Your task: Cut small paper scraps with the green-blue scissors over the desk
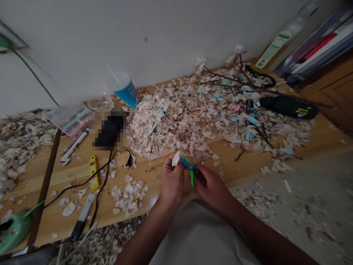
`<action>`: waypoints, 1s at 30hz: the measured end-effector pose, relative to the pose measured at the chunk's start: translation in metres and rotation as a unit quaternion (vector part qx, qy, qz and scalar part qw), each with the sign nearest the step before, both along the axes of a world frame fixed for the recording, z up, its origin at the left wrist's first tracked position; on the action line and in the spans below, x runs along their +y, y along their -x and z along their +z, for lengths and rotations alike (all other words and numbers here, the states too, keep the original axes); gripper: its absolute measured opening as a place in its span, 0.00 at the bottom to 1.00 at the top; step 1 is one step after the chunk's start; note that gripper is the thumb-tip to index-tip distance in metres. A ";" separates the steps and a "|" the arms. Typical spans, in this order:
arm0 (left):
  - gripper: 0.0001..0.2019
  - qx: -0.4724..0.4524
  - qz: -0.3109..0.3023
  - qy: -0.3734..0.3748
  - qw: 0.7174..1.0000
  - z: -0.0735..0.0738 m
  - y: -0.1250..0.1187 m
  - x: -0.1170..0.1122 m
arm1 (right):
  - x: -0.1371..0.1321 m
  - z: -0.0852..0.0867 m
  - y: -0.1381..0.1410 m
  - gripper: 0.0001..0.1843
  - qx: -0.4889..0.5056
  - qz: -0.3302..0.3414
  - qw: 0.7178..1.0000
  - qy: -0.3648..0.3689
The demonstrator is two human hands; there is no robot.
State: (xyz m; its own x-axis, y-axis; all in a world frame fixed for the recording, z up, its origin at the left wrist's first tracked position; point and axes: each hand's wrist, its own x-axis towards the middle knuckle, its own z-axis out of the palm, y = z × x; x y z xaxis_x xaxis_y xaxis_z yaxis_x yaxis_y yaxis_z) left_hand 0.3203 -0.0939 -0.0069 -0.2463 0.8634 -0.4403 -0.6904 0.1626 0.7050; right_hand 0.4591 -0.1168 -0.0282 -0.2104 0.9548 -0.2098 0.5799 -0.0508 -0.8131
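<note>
My left hand [171, 180] pinches a small white paper piece [175, 158] between thumb and fingers. My right hand [211, 186] is closed around the handles of green and blue scissors [189, 166], whose blades reach the paper piece. Both hands hover over the near edge of a wooden board [143, 176]. Just beyond them lies a large heap of pale paper scraps [176, 121].
A blue cup [125, 90] stands at the wall. A black device [110, 130] with cables, a yellow tool [94, 171] and a utility knife [82, 217] lie left. Twigs [242, 79] and a black glue gun [288, 106] lie right. Scraps litter the floor [311, 206].
</note>
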 end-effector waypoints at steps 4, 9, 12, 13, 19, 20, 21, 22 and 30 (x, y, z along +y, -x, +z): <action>0.15 0.006 -0.012 -0.004 1.000 -0.001 0.001 -0.001 | 0.000 0.001 0.000 0.18 -0.011 0.003 1.000 0.000; 0.15 0.006 -0.018 -0.010 1.000 -0.001 0.002 -0.002 | 0.001 0.005 0.000 0.17 -0.005 0.004 1.000 -0.006; 0.15 0.014 -0.018 -0.013 1.000 -0.003 0.002 -0.002 | 0.001 0.007 0.000 0.17 0.002 0.007 1.000 -0.008; 0.15 0.020 -0.017 -0.013 1.000 -0.004 0.002 -0.002 | 0.001 0.007 0.000 0.17 0.000 0.009 1.000 -0.009; 0.15 0.041 -0.026 -0.014 0.999 -0.006 0.005 -0.003 | 0.002 0.011 -0.001 0.16 -0.001 0.026 1.000 -0.015; 0.15 0.041 -0.032 -0.013 0.999 -0.006 0.006 -0.003 | 0.003 0.012 -0.002 0.15 -0.001 0.026 0.999 -0.019; 0.15 0.041 -0.038 -0.012 0.998 -0.005 0.007 -0.003 | 0.003 0.012 -0.002 0.15 -0.001 0.026 0.999 -0.022; 0.15 0.041 -0.043 -0.012 0.998 -0.004 0.007 -0.003 | 0.004 0.012 -0.002 0.15 -0.001 0.026 0.999 -0.024; 0.15 0.041 -0.047 -0.025 0.998 -0.006 0.007 -0.003 | 0.005 0.016 -0.003 0.16 -0.010 0.022 0.999 -0.032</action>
